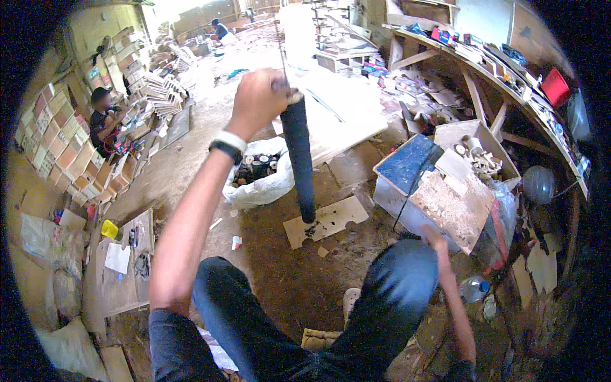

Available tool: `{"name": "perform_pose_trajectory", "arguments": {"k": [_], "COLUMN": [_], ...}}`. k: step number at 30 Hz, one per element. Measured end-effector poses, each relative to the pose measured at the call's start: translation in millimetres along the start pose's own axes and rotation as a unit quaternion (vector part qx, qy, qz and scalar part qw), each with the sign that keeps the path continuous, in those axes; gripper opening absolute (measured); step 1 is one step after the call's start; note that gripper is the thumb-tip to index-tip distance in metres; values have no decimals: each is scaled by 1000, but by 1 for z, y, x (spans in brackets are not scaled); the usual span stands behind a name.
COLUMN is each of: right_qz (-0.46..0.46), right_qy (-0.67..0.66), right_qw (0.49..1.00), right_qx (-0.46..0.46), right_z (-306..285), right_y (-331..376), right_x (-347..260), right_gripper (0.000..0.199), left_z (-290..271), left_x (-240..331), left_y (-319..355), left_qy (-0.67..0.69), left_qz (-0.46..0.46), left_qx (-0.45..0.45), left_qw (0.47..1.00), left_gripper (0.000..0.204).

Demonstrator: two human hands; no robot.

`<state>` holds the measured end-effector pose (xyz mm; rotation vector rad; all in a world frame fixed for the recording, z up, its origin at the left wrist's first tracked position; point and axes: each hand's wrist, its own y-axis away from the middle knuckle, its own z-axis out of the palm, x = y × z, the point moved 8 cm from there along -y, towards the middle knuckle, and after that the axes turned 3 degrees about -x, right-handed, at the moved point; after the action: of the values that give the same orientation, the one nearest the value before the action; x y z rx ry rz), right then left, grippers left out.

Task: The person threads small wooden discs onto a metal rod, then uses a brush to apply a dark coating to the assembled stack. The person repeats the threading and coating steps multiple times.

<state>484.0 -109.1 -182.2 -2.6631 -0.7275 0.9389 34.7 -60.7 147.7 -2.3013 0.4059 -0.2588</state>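
My left hand (259, 105) is raised and closed round the upper end of a long black cylinder-like thing (298, 153), whose exact kind I cannot make out. A thin dark rod or cord rises above the fist. The cylinder hangs nearly upright, its lower end at a flat wooden board (340, 218) on the floor; dark crumbs lie on that board. Beside my right knee, my right hand (434, 239) is low, against the lower edge of a box with a blue top (407, 162). Its fingers are blurred and partly hidden.
A white sack (270, 194) of dark round pieces stands behind the board. A wooden crate (503, 149) holds scraps at right, near a long workbench (471, 54). Plastic bottles (474, 290) lie by my right arm. One person (105, 121) sits at left among stacked wooden boxes; another (219, 30) is far back.
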Motion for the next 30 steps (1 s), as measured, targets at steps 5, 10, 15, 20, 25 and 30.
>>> {"name": "perform_pose_trajectory", "arguments": {"k": [5, 10, 15, 20, 25, 30], "right_qz": [-65, 38, 110, 121, 141, 109], "right_qy": [-79, -243, -356, -586, -664, -583], "right_qw": [992, 891, 863, 736, 665, 763], "right_qx": [-75, -380, -341, -316, -311, -259], "right_z": [-55, 28, 111, 149, 154, 113], "right_y": [-124, -216, -249, -241, -227, -237], "right_x": [-86, -135, -159, -190, -185, -148], "right_gripper": [22, 35, 35, 32, 28, 26], "left_z": [-89, -181, -261, -294, -297, -284], "left_x": [6, 4, -28, -86, -145, -227], "left_y": [-85, -154, -189, -197, -157, -94], "left_qy": [-16, 140, 97, -1, 63, 122], "left_qz": [20, 5, -46, -94, -209, -259], "left_qx": [85, 103, 138, 215, 208, 265], "left_qw": [996, 985, 985, 972, 953, 921], "left_gripper": [29, 16, 15, 25, 29, 22]}}
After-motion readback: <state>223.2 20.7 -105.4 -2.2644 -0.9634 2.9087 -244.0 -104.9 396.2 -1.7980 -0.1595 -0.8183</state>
